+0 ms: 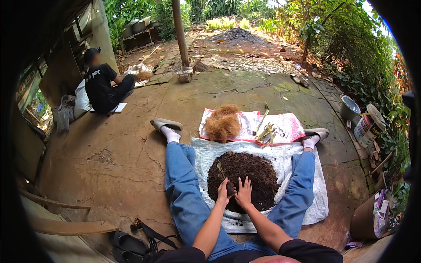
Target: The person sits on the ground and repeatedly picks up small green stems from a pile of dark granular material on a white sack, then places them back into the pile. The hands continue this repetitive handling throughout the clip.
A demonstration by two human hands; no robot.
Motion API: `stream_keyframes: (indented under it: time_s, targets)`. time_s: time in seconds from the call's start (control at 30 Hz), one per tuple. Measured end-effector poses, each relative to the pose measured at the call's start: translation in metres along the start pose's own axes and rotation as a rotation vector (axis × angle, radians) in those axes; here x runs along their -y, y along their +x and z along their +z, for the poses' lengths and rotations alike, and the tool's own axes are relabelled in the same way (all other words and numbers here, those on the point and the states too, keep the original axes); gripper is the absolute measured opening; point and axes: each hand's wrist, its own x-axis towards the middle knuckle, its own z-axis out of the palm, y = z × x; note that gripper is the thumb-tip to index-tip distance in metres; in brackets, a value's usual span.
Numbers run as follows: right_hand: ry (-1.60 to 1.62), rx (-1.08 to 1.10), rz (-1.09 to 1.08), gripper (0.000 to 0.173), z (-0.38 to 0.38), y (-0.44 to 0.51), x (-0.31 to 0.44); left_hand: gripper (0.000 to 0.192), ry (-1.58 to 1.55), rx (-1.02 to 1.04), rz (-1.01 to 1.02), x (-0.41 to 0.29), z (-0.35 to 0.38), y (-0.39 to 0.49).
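Between my outstretched legs, a mound of dark soil (250, 167) lies on a white woven sack (319, 203). My left hand (223, 190) holds a small leafy seedling (220, 168) by a clump of soil (231, 189) at its base, over the near left part of the mound. Its stem leans up and away from the fingers. Just to the right, my right hand (243, 193) rests on the soil, palm down with fingers spread and nothing in it. Beyond the mound, a heap of brown coconut fibre (224, 123) and some cut green plant stalks (267, 134) lie on a pink-edged sack (246, 120).
Several buckets line the right side: a grey bucket (350, 107), a white paint bucket (368, 126) and a brown bin (361, 217) with packets. Black sandals (128, 245) lie at lower left. A person (103, 80) sits at far left. A wooden post (181, 36) stands ahead.
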Motion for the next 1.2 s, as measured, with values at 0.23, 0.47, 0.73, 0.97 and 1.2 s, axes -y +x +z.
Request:
stream_keyframes:
  time_s: [0.23, 0.47, 0.73, 0.97, 1.2]
  targets:
    - [-0.065, 0.063, -0.217, 0.056, -0.006, 0.007, -0.011, 0.037, -0.005, -0.042, -0.038, 0.002, -0.005, 0.001]
    - [-0.119, 0.259, -0.356, 0.061, -0.03, -0.032, -0.026, 0.049, -0.07, 0.119, -0.105, 0.011, -0.016, 0.009]
    - [-0.134, 0.1, -0.302, 0.049, -0.021, -0.022, -0.026, 0.037, -0.115, 0.187, -0.087, 0.022, -0.02, 0.019]
    - [0.132, 0.074, -0.113, 0.028, -0.027, -0.006, -0.035, 0.036, -0.049, 0.168, -0.194, 0.009, -0.015, 0.001]
    - [0.624, -0.02, 0.477, 0.044, -0.028, 0.01, -0.052, 0.042, -0.017, 0.293, -0.243, 0.014, -0.006, -0.008]
